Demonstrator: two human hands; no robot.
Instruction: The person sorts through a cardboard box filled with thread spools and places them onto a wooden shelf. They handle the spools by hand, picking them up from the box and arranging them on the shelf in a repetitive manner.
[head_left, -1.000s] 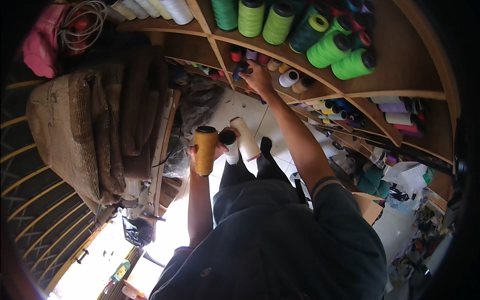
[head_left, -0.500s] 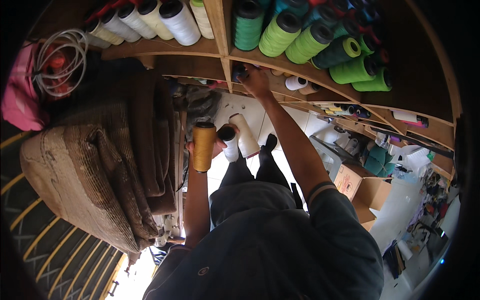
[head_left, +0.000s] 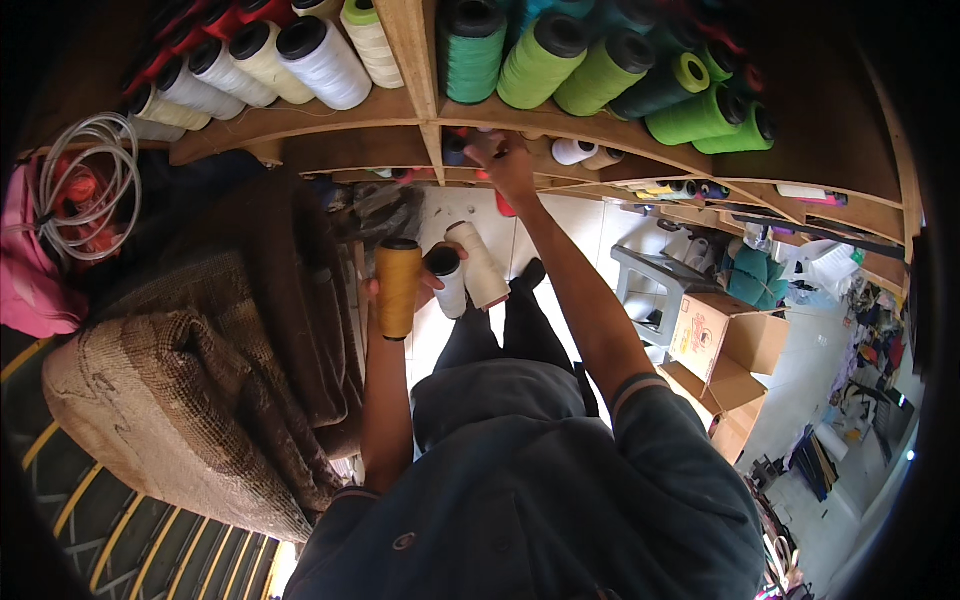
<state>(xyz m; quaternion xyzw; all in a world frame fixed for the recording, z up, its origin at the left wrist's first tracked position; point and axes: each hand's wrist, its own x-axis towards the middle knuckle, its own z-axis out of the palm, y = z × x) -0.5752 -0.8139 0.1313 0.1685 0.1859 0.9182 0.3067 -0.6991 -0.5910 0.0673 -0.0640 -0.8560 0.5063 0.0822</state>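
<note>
My left hand [head_left: 372,290] is closed round a golden-brown thread cone [head_left: 399,290] with a black cap. A white thread cone [head_left: 449,284] sits against its fingers, and a larger cream cone [head_left: 478,265] leans beside that one; how it is supported is partly hidden. At the lower shelf's front, my right hand [head_left: 508,168] reaches up with fingers pointing left, somewhat blurred and seemingly apart, with nothing visible in them. Just left of those fingertips a dark blue cone [head_left: 455,150] lies in the compartment. Right of the hand, a white cone [head_left: 573,151] pokes out.
The wooden shelf [head_left: 330,122] above holds white and cream cones [head_left: 325,62] left of a divider, green cones [head_left: 543,62] right of it. Folded brown carpets [head_left: 190,400] are piled at left, under a coiled clear hose [head_left: 95,190]. An open cardboard box [head_left: 705,340] stands at right.
My right hand has drawn slightly right, off the dark blue cone, which stays on the shelf. The left hand keeps its cones. The whole view has shifted a little.
</note>
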